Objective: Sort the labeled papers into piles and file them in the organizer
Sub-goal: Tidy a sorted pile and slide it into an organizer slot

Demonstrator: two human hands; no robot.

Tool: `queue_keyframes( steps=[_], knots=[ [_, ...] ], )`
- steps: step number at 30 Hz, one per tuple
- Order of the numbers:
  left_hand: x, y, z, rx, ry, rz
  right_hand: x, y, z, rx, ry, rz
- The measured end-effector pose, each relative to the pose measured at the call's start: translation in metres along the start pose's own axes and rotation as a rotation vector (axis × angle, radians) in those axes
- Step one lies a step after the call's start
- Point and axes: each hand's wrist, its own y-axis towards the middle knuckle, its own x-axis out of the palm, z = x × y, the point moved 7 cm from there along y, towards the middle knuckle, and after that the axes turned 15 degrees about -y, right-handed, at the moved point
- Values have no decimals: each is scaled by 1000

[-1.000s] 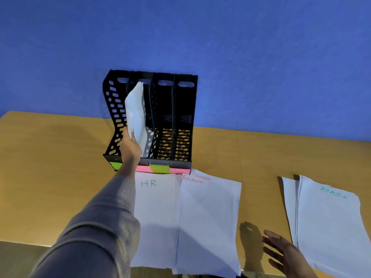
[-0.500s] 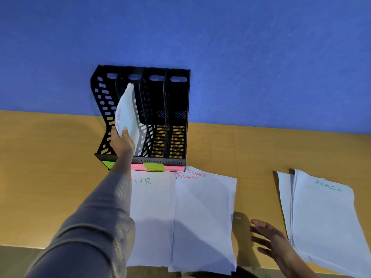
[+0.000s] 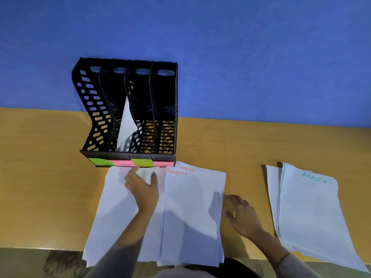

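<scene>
We are holding the left hand [image 3: 143, 190], fingers spread and thumb out, low over the top of the left pile [image 3: 112, 213] in the lower middle of the frame. Blur is stopping us from telling whether it is touching, and it is covering the label. We are judging it placed to take this pile next.

The right hand [image 3: 242, 214], fingers loosely curled and holding nothing, is sitting at the right edge of the Finance pile [image 3: 192, 217], likely to steady it. The two piles are lying edge to edge, their near ends overhanging the worktop [image 3: 40, 177], which is leaving room for fingers to slip under.

The Admin pile [image 3: 309, 213] is lying well apart at lower right. Just above the piles the organizer [image 3: 166, 97] is standing with one sheet [image 3: 125, 127] leaning in its second slot from the left, and the two right slots are looking open.
</scene>
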Motion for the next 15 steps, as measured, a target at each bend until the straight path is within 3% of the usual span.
queue_keyframes(
  steps=[4, 9, 15],
  knots=[
    [8, -42, -48, -30, 327, -313, 16, 12, -5, 87, -132, -12],
    [0, -49, -98, -65, 665, -625, 36, 18, -13, 156, -22, -9],
    [-1, -49, -116, -65, 739, -733, 45, 22, -32, 100, 478, 29]
  ],
)
